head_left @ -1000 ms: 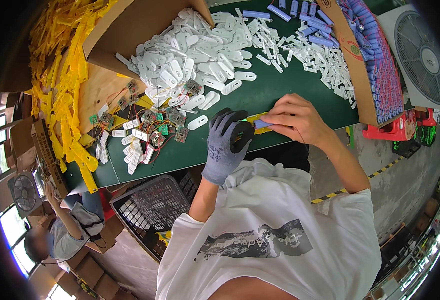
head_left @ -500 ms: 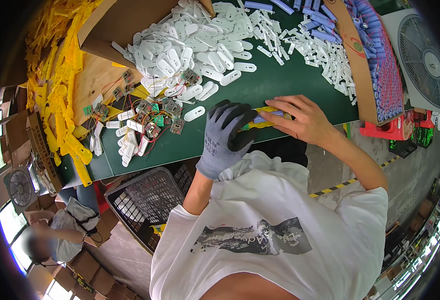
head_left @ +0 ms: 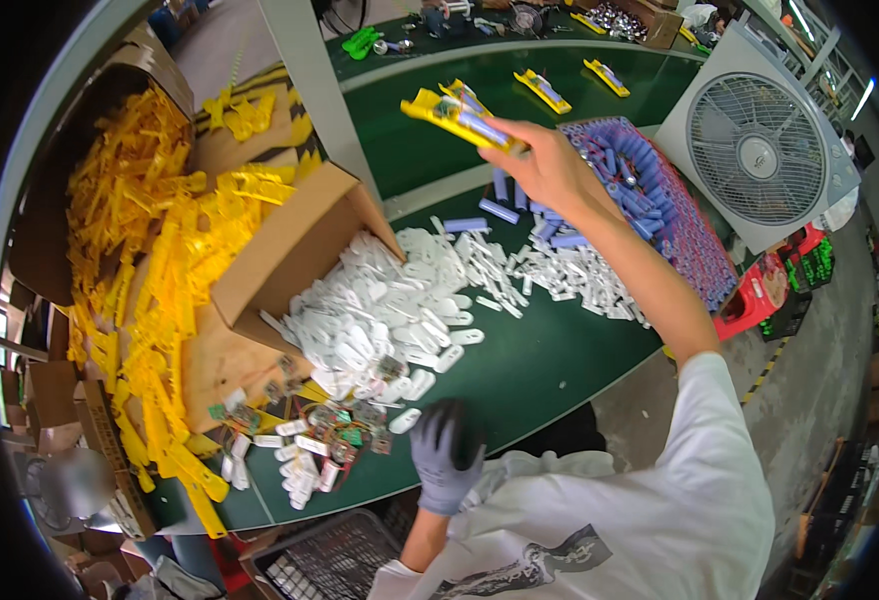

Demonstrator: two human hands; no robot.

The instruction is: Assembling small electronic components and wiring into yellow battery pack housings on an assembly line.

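My right hand (head_left: 540,160) is closed on a yellow plastic casing (head_left: 450,118) and holds it out over the green belt at the back. A blue-purple cylindrical battery cell (head_left: 482,127) and some wiring lie in the casing. Near the table's front edge, my left hand (head_left: 447,455), in a grey glove with dark fingers, looks open and loosely bent, with nothing visible in it. Closest to it are a white oval cover (head_left: 405,421) and wired circuit boards (head_left: 348,437) with white parts.
Yellow casings (head_left: 165,330) heap at left beside a cardboard box (head_left: 300,255). White covers (head_left: 380,310), small white pieces (head_left: 580,275) and stacked battery cells (head_left: 660,215) fill the table's middle and right. Filled casings (head_left: 543,90) lie on the belt (head_left: 400,165). A fan (head_left: 757,150) stands at right.
My right hand has moved forward from the front edge to over the back belt, carrying the yellow casing. My left hand has let go of the casing and stays near the front edge. The view has shifted.
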